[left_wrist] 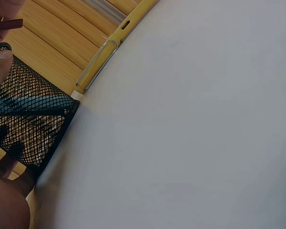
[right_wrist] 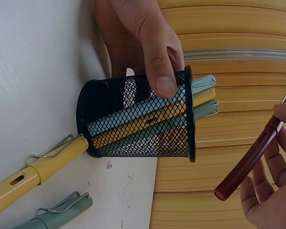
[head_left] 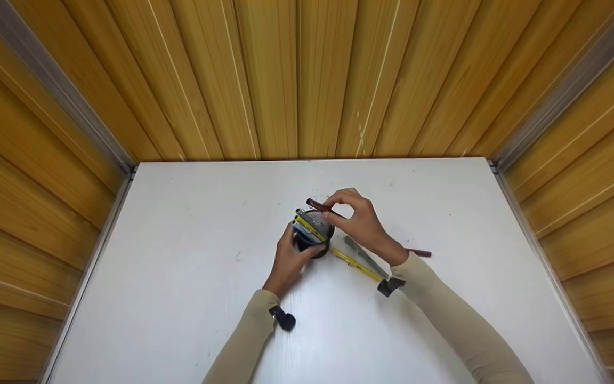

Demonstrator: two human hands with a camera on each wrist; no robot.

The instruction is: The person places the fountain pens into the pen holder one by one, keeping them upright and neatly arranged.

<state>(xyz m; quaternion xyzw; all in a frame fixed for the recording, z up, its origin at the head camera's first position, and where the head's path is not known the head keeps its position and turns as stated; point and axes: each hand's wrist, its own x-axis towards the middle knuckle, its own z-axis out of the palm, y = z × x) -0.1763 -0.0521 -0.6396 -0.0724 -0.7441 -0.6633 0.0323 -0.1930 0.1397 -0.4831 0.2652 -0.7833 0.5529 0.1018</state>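
My left hand (head_left: pixel 290 258) grips a black mesh pen cup (right_wrist: pixel 192 138) that stands upright on the white table, thumb on one side and fingers round the other. Inside lean a light blue pen (right_wrist: pixel 203 84), a yellow pen (right_wrist: pixel 204 97) and a green pen (right_wrist: pixel 206 109), their ends past the rim. Above the cup's opening, my right hand (head_left: pixel 363 224) pinches a dark red pen (right_wrist: pixel 248 164) between thumb and fingers. The red pen is tilted, one end free, and is apart from the cup in the right wrist view.
Right of the cup, a second yellow pen (head_left: pixel 357 264) and a grey-green pen (head_left: pixel 371 261) lie side by side on the table (head_left: pixel 205 229). Another dark red pen (head_left: pixel 421 253) lies partly hidden behind my right wrist. Wood-look panels (head_left: pixel 275 80) rise behind the table.
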